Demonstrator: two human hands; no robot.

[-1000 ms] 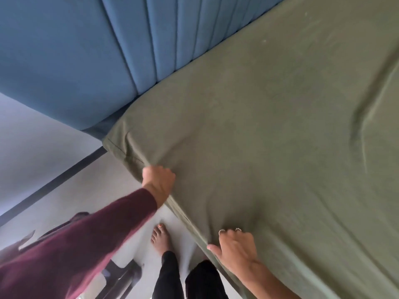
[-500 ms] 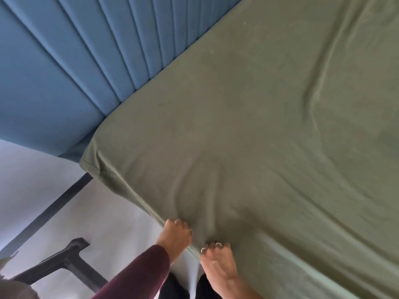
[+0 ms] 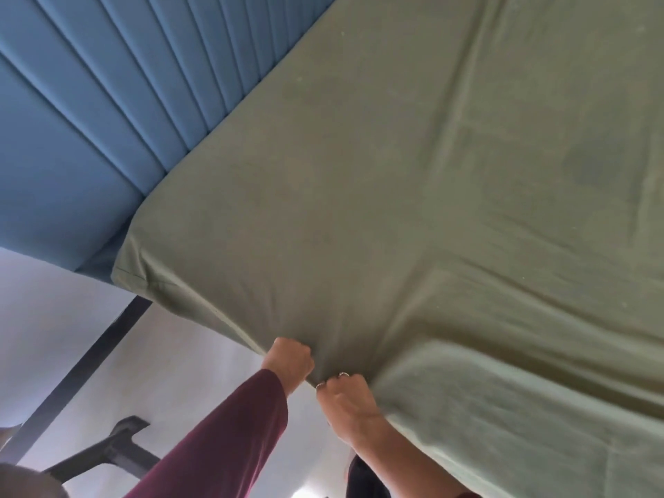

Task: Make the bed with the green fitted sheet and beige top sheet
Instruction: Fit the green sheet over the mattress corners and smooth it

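The green fitted sheet [image 3: 413, 195] covers the mattress and wraps its corner by the headboard. Both hands grip its side edge close together. My left hand [image 3: 290, 361], in a maroon sleeve, is closed on the sheet's hem. Just to its right, my right hand [image 3: 346, 395], with rings on the fingers, pinches the same edge. Wrinkles fan out across the sheet from the two hands. A lighter fold of the sheet hangs down the mattress side at the lower right. No beige top sheet is in view.
A blue ribbed padded headboard [image 3: 118, 113] runs along the top left. Pale floor [image 3: 72, 318] lies below the bed edge, with a dark strip [image 3: 86, 368] along it and a black chair base [image 3: 107, 451] at the lower left.
My left hand has slid along the sheet's edge away from the headboard corner to sit beside my right hand. The view has tilted up, and my foot has left the frame.
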